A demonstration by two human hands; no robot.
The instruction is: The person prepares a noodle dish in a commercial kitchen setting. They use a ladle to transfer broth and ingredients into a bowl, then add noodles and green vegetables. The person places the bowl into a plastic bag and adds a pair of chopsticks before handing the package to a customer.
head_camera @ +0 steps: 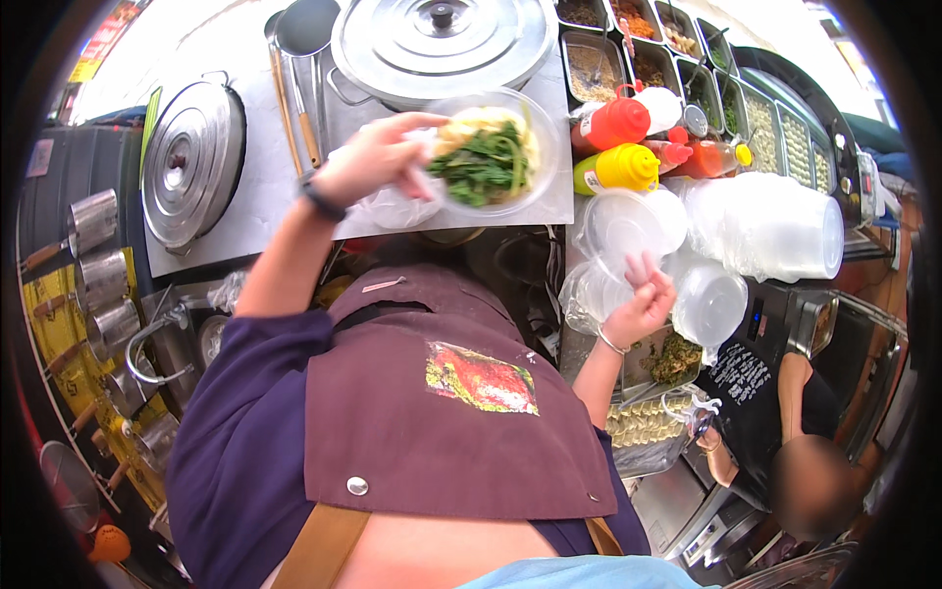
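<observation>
My left hand (383, 158), with a dark band at its wrist, grips the left rim of a clear plastic bowl (544, 173) over the steel counter. Leafy greens (482, 163) lie in the bowl beside pale yellowish food (486, 121). My right hand (647, 298) is at the near edge of a clear round plastic lid (625, 227), its fingers partly blurred; whether they grip the lid I cannot tell. More clear round containers or lids (710, 298) lie just right of that hand. A crumpled plastic bag (397, 208) rests below the bowl.
A large lidded pot (441, 55) stands behind the bowl, with ladles (307, 29) to its left. Squeeze bottles (614, 169) and stacked plastic containers (780, 228) are at the right, near steel trays of toppings (592, 66). Another person (765, 412) in black stands at the lower right.
</observation>
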